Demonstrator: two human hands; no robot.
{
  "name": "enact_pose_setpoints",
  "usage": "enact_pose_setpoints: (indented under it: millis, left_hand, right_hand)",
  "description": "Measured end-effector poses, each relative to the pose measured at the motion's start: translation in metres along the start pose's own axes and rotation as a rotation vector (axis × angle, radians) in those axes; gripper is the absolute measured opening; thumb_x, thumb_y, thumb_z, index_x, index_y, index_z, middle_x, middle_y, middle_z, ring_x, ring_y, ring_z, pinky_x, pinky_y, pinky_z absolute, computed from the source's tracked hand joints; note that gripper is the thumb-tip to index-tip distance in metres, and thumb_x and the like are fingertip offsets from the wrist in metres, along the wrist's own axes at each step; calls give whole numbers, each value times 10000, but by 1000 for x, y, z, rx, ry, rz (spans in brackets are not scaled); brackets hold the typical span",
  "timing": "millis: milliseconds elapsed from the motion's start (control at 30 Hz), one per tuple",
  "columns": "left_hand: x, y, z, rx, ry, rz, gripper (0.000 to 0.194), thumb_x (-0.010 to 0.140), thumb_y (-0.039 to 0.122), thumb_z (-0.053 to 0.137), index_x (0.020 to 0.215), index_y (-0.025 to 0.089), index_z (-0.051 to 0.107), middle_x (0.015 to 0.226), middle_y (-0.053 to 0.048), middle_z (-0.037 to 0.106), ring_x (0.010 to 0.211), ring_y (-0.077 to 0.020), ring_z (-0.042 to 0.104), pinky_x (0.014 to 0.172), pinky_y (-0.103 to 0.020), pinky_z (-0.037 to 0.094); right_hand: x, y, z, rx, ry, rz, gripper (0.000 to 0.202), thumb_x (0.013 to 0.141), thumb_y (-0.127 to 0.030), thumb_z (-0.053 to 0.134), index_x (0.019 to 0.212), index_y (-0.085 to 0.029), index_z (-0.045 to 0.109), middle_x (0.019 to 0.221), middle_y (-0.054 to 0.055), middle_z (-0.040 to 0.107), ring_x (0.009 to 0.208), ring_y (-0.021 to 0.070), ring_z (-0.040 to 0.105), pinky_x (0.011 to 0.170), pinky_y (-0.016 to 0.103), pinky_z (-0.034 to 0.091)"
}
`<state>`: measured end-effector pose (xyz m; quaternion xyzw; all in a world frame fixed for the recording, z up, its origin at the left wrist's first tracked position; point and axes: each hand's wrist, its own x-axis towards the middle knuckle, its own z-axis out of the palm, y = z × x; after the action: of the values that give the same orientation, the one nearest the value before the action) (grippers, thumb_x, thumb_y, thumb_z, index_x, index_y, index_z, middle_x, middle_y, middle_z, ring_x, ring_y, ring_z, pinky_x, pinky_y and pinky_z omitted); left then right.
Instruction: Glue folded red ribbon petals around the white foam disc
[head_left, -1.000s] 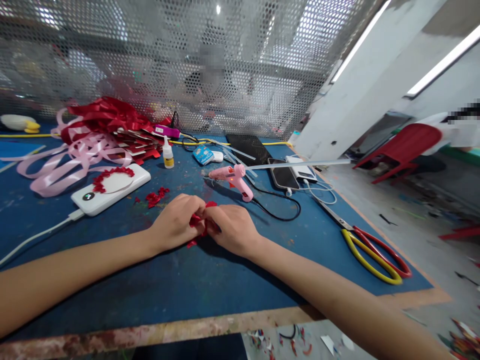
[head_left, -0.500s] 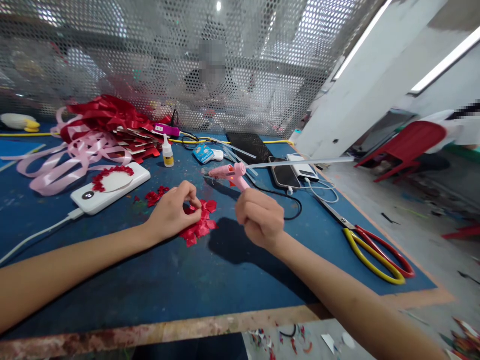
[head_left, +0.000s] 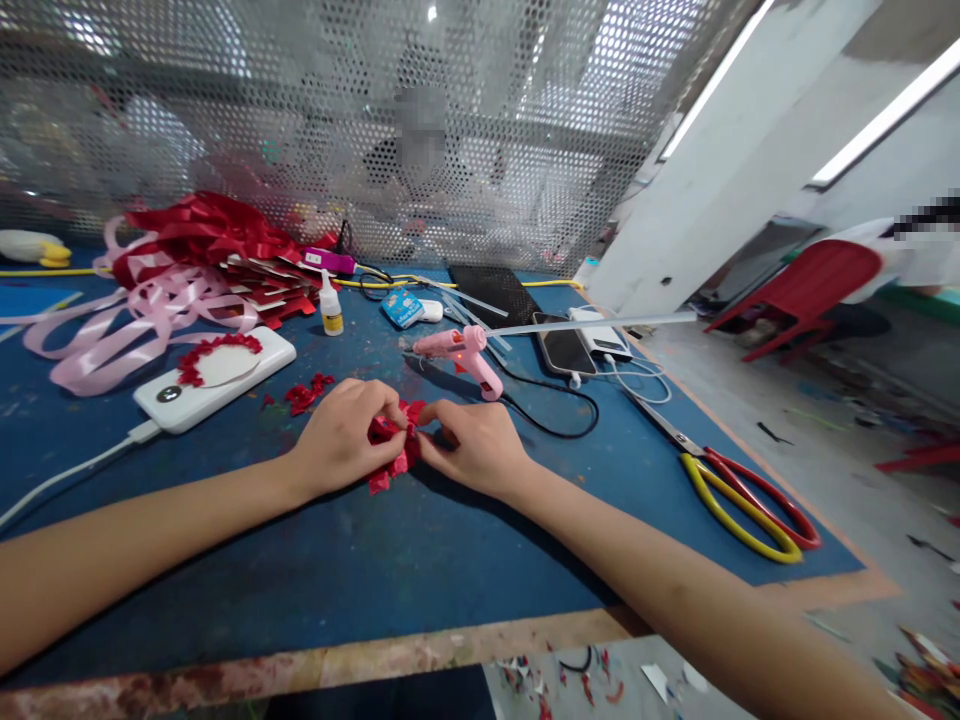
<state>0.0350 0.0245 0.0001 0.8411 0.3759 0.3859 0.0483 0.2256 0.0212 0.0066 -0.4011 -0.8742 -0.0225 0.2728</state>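
Observation:
Red ribbon petals [head_left: 381,474] lie bunched on the blue tabletop between my two hands. My left hand [head_left: 341,440] pinches their upper part from the left. From the right, my right hand [head_left: 476,447] pinches the same bunch, its fingertips close to the left ones. The fingers hide much of the bunch. Just beyond my right hand a pink glue gun [head_left: 457,350] rests on the table, a long clear glue stick [head_left: 600,325] jutting from its back. Small red scraps [head_left: 306,394] lie beyond my left hand.
A white power bank [head_left: 225,396] carries a white disc edged in red. Red ribbon [head_left: 217,225] and pink ribbon [head_left: 142,320] are heaped behind it, near a small glue bottle [head_left: 331,308]. Large scissors [head_left: 739,500] and a phone [head_left: 564,347] lie to the right.
My right hand has left the glue gun's handle, moved left and closed on the red petals. The glue gun now stays on the table. My left hand keeps its pinch.

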Motion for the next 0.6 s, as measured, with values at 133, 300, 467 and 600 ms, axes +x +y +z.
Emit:
enact_pose_setpoints:
  millis: [133,300,467,600]
  left_hand:
    - [0,0,-1,35,18,37,106,741,161,584,783,202,496,739,25,635,701,-146,590,703,-291,441]
    - [0,0,-1,32,14,72,120,745,153,588,781,203,485,735,35,634,697,-141,590,703,-287,429]
    - [0,0,0,29,12,76,122,749,154,583,787,206,479,736,36,635,694,-142,590,702,-291,428]
    - [0,-1,0,25,7,67,92,769,186,578,802,205,494,750,23,644,715,-154,598,715,-305,430]
  right_hand:
    - [-1,-1,1,-37,7,-52,213,808,-305,488,824,-160,643,473,-26,553,445,97,482,468,218,215]
    - [-1,0,2,-56,12,-100,194,801,-259,482,812,-162,650,492,-14,588,462,107,509,466,221,209]
    - [-2,0,3,-74,5,-110,195,809,-255,474,816,-166,647,510,-3,602,480,110,511,470,222,214]
    - [-2,0,3,-72,12,-86,181,809,-241,471,794,-164,634,492,-9,574,471,102,486,468,220,212]
